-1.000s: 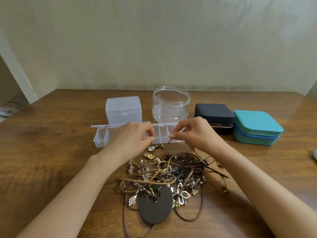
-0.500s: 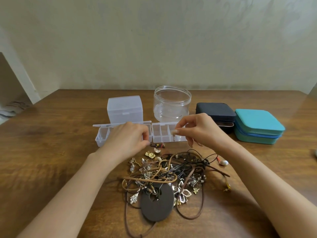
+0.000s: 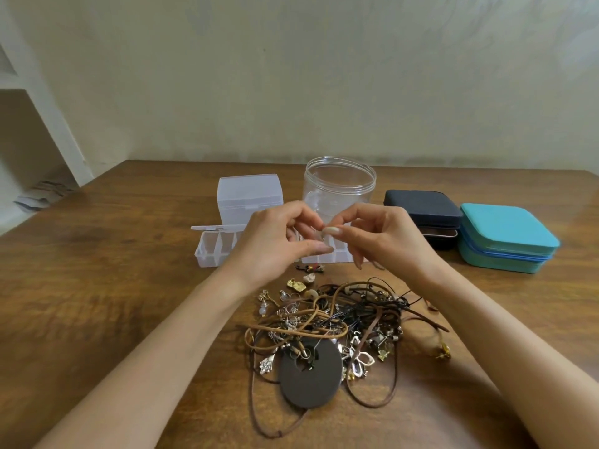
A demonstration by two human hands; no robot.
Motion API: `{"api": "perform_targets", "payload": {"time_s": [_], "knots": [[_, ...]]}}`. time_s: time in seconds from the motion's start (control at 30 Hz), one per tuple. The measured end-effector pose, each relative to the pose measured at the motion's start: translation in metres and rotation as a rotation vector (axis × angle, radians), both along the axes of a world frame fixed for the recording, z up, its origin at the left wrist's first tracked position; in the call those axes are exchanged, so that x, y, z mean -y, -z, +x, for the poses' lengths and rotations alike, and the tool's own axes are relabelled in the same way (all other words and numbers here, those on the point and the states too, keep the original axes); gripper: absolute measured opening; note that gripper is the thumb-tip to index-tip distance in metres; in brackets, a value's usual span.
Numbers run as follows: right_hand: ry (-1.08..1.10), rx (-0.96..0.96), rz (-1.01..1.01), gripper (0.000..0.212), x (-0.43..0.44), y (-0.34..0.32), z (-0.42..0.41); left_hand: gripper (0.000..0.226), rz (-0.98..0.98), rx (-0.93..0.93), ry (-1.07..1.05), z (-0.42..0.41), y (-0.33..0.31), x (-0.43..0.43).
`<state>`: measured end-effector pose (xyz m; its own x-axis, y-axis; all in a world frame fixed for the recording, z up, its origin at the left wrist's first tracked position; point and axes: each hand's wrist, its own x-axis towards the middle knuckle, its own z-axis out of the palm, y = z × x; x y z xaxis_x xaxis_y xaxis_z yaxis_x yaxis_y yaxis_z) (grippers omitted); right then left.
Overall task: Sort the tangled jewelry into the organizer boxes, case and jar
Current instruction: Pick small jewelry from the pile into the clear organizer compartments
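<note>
Jar (image 3: 340, 186), divided organizer (image 3: 214, 251) open; teal case (image 3: 507, 234) closed; hands (image 3: 275, 244) (image 3: 385, 244) pinch trinket (image 3: 323, 231).

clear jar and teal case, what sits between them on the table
In the head view, a black case lies between the clear jar and the teal case, close beside the teal one.

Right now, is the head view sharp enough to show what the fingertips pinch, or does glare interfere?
Head view: soft, even light, only faint reflections on the jar; mild softness overall; the piece pinched between left hand and right hand is too small to identify.
</note>
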<state>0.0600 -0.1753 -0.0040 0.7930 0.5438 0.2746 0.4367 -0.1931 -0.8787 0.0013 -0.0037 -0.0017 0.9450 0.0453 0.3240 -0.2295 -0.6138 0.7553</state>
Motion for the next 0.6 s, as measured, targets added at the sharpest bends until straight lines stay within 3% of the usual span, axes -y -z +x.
{"api": "perform_targets", "payload": {"time_s": [0.13,0.27,0.43,0.6], "knots": [[0.052,0.222,-0.207,0.008,-0.002,0.011,0.001,0.017,0.145,-0.005,-0.111,0.0,-0.006,-0.013],[-0.009,0.395,-0.486,0.014,-0.017,0.018,-0.004,0.015,0.445,-0.096,-0.239,-0.003,-0.01,-0.024],[-0.03,0.528,-0.597,0.024,-0.04,0.021,-0.01,0.012,0.676,-0.265,-0.242,-0.006,-0.011,-0.026],[-0.006,0.522,-0.609,0.01,-0.038,0.023,-0.011,0.007,0.824,-0.329,-0.183,-0.007,-0.007,-0.023]]}}
